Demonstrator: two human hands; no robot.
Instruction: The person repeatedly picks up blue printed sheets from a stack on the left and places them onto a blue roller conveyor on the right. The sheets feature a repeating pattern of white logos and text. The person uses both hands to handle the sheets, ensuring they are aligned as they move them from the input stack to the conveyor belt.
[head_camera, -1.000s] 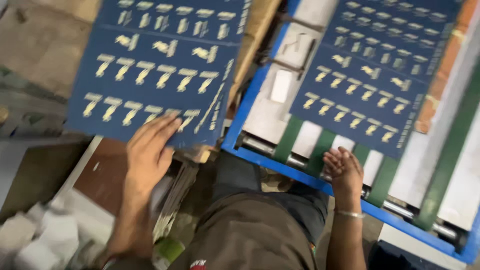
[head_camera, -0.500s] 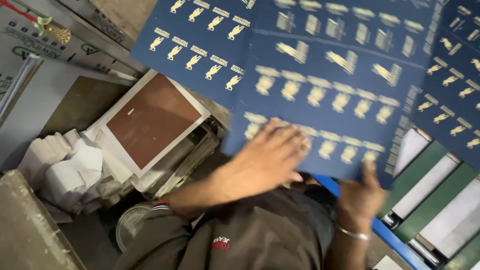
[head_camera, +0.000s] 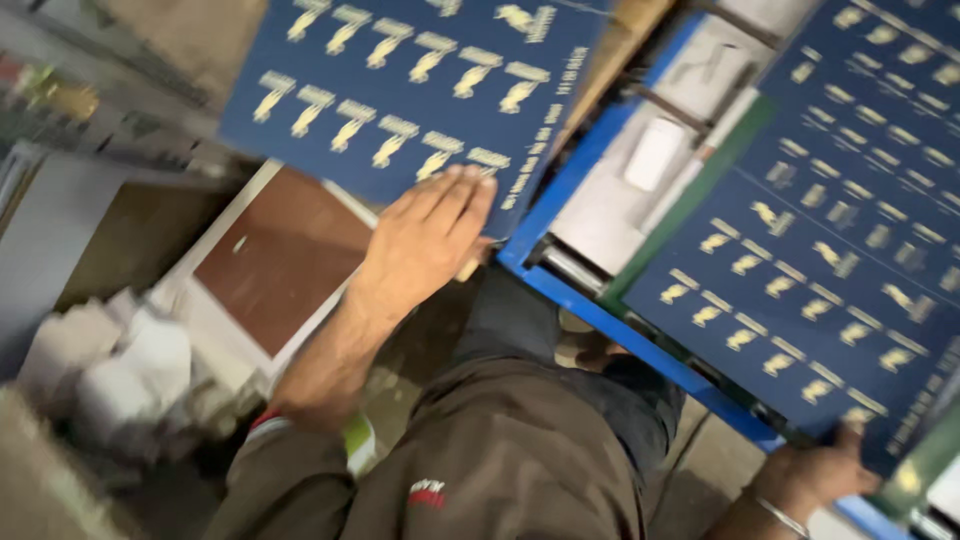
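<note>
Nearest the camera, the person's right hand (head_camera: 815, 470), a thin bangle (head_camera: 780, 515) on its wrist, grips the near corner of a dark blue printed sheet (head_camera: 830, 230). The fingers curl around the sheet's lower edge, so they are closed on it, though blur hides how the thumb sits. That sheet lies spread over the blue-framed machine bed (head_camera: 620, 325), its near edge just inside the frame's near rail, so it seems already laid in place or close to it, with only squaring up left.

A little farther off, the left hand (head_camera: 430, 235) lies flat, fingers (head_camera: 455, 195) held together and stretched straight, pressed against the near edge of a second blue sheet (head_camera: 410, 90) carrying rows of gold shapes. The fingers rest on the sheet's face rather than wrapping it; whether the thumb pinches from beneath cannot be told. This sheet sits left of the frame's near left corner, apart from the first, and has not yet reached the bed.

Below the left forearm lies a brown panel in a white border (head_camera: 280, 255), with crumpled white material (head_camera: 110, 365) beside it.
</note>
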